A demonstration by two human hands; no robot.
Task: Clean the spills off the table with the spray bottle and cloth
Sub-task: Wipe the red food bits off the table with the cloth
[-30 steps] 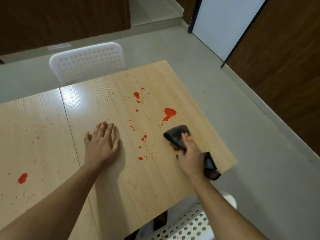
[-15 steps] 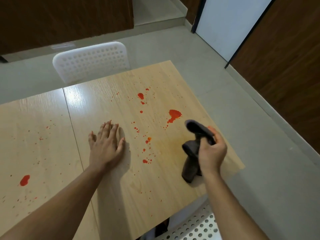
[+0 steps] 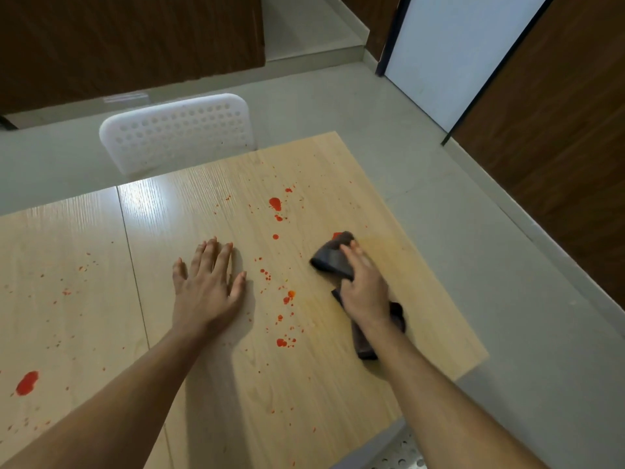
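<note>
item: wooden table [image 3: 304, 401], pale grain, seam running front to back on its left part; red spills [image 3: 275, 203] lying scattered across the middle, a bigger red blot [image 3: 27, 382] sitting near the left edge, a faint yellowish smear showing just right of the cloth
item: dark cloth [image 3: 333, 257], lying crumpled on the table's right part, its far tip touching a red patch, its near end trailing under the wrist
item: right hand [image 3: 363, 287], fingers lying straight on top of the cloth, pressing it to the table
item: left hand [image 3: 206, 286], resting flat on the table with fingers spread, holding nothing, well apart from the cloth
item: white perforated chair [image 3: 176, 133], standing at the far edge; a second perforated seat [image 3: 399, 460] showing at the near edge
item: grey floor [image 3: 507, 265], brown panels and a white door [image 3: 449, 52] standing beyond
</note>
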